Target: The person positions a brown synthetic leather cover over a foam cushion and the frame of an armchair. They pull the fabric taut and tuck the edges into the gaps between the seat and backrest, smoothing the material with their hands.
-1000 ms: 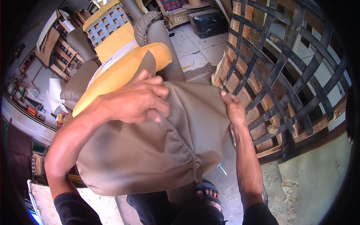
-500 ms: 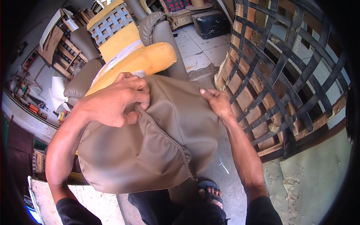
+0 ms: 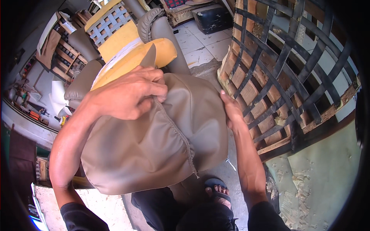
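A brown leather-like cover [image 3: 127, 158] with a gathered, stitched seam down its middle hangs in front of me. My left hand [image 3: 135, 92] is closed on it, pinching the top end of the seam between thumb and bent fingers. A pointed flap [image 3: 149, 57] of brown material sticks up just beyond that hand. At the cover's right side is my right hand [image 3: 233, 111], its thumb stretched upward and apart from the material. The other fingers of this hand are mostly hidden, and I cannot tell how they touch the cover's side.
Ahead lies a chair frame with yellow foam [image 3: 165, 52], grey webbing [image 3: 110, 25] and brown padded arms [image 3: 83, 82]. A wooden frame with black straps [image 3: 285, 73] stands close on my right, above a pale green panel [image 3: 316, 181]. Tools [image 3: 36, 115] lie far left.
My right hand has slid outward to the right, its thumb leaving the cover's surface. The left hand has shifted slightly right with the seam, and the pointed flap now rises beyond it.
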A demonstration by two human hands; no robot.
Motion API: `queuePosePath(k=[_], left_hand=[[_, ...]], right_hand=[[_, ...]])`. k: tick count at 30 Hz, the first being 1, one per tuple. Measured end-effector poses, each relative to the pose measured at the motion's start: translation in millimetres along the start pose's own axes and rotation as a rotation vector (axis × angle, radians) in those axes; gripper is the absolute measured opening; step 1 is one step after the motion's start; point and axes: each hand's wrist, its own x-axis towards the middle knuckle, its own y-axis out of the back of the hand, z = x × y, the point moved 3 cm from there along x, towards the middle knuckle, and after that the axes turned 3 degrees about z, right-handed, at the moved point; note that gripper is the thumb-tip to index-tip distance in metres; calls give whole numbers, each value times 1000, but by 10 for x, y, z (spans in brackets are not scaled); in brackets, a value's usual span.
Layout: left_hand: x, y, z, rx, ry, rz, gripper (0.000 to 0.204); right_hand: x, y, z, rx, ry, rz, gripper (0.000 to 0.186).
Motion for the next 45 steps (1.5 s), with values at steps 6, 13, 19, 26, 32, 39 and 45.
queuePosePath(k=[6, 13, 19, 26, 32, 39, 45], left_hand=[[-146, -26, -62, -30, 94, -14, 28], [121, -55, 118, -51, 28, 27, 26], [145, -139, 10, -200, -91, 7, 17], [294, -187, -103, -27, 127, -500, 25], [693, -168, -308, 173, 27, -412, 43], [852, -483, -693, 155, -56, -305, 66], [1144, -574, -943, 92, 37, -78, 84]], right_hand=[[-756, 352, 72, -174, 189, 51, 49], [-1436, 130, -387, -493, 790, 467, 22], [-1955, -836, -75, -788, 780, -95, 50], [-1783, -579, -16, -742, 328, -376, 26], [-1744, -403, 206, -709, 308, -293, 27], [-1935, -268, 287, -778, 415, -221, 26], [-1979, -161, 453, -716, 554, -127, 22]])
